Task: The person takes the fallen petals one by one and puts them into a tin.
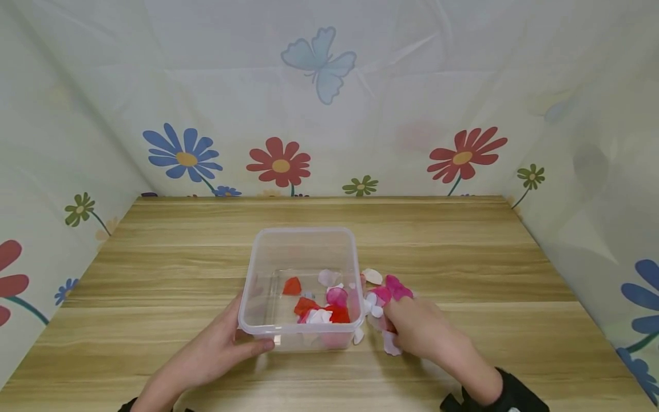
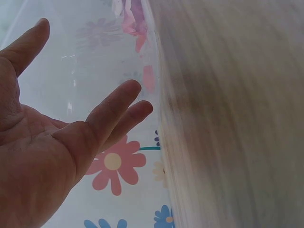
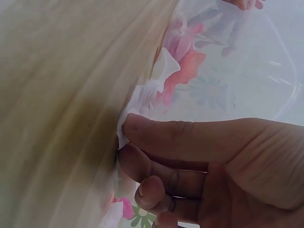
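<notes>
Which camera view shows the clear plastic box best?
The head view: nearly the whole box appears, with petals inside. The left wrist view shows only clear wall behind the left hand; the right wrist view, only part beyond the right hand.

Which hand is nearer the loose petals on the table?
Right. The right hand is among the loose petals, pinching a white petal; the left hand is across the clear box from them, at its left side.

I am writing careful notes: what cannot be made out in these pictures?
Head: loose petals, partly hidden by the right hand.
Head: leftmost printed red flower, cut off by the left edge.
Left wrist: pink petals, cut off by the top edge.
Right wrist: tabletop grain, blurred.
</notes>
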A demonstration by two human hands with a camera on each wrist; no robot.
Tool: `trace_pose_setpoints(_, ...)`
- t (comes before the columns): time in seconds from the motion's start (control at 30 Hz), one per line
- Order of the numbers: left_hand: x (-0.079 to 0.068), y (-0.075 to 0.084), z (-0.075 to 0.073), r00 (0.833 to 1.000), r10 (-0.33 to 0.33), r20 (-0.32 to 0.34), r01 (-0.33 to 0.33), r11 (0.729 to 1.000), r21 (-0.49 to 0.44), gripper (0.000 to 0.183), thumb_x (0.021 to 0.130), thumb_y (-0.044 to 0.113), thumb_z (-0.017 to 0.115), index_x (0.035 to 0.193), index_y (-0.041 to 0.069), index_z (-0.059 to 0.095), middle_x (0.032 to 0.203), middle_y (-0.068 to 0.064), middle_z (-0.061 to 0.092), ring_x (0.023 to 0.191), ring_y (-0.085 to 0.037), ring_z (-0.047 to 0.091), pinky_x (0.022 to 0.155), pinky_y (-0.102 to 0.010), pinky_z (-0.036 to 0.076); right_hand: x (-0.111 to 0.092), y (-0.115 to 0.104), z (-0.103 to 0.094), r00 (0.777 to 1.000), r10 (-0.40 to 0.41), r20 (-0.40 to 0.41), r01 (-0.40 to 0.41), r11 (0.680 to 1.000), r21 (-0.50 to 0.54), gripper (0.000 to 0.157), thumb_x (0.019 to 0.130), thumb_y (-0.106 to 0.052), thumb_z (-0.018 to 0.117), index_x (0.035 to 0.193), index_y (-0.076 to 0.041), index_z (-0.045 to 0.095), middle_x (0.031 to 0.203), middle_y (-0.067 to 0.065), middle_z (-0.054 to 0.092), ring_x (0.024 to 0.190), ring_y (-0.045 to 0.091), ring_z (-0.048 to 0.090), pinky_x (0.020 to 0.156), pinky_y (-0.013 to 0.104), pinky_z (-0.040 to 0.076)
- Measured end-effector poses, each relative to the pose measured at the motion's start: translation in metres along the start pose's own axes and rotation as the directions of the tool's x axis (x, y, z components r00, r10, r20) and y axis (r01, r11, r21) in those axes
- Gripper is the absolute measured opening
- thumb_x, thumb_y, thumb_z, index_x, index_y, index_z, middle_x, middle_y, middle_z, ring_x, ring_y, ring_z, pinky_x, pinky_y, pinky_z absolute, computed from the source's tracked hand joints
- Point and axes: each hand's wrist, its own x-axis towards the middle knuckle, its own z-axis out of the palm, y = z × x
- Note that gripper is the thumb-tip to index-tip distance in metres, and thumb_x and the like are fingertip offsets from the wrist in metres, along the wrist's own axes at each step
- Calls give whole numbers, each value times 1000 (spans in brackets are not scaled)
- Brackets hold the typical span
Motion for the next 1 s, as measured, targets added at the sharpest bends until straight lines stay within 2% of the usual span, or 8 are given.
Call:
trace_pose_setpoints(0.17,0,0,0,1000,-5,2,5,1000,1,98,89,29,83,162,31,19,152,-11,44,123,-30,56,101,-47,47,2,1,-1,1000,19,18,-19,1000,19,37,74,1,83,76,-17,51,67,-6,45,62,14,43,53,34,39)
trace_pose_setpoints(0.37,1,0,0,1000,-1,9,1,1000,-3,97,90,28,83,162,31,19,150,-11,45,122,-29,57,100,-47,48,4,4,-5,995,81,66,-85,995,61,34,78,0,78,67,-16,50,61,-5,43,58,13,41,52,30,34)
trace_pose_setpoints(0.47,0,0,0,1000,0,12,1,1000,-7,97,90,28,83,162,31,18,150,-11,45,122,-29,57,100,-46,48,4,5,-9,992,102,72,-107,991,78,34,80,0,77,67,-15,50,62,-3,43,59,13,41,53,30,33)
trace_pose_setpoints(0.77,-1,0,0,1000,17,6,-17,1000,3,97,90,28,83,162,32,18,149,-10,46,123,-28,57,102,-49,46,4,12,-19,994,95,54,-100,989,107,19,81,3,71,82,-14,63,67,-5,50,60,13,46,54,29,38)
trace_pose_setpoints(1.0,0,-1,1,1000,28,5,-28,1000,-3,95,90,27,82,162,31,20,149,-11,47,123,-29,56,103,-54,44,4,15,-25,997,72,6,-72,992,106,18,83,6,70,85,-11,65,74,-3,53,65,14,48,57,30,43)
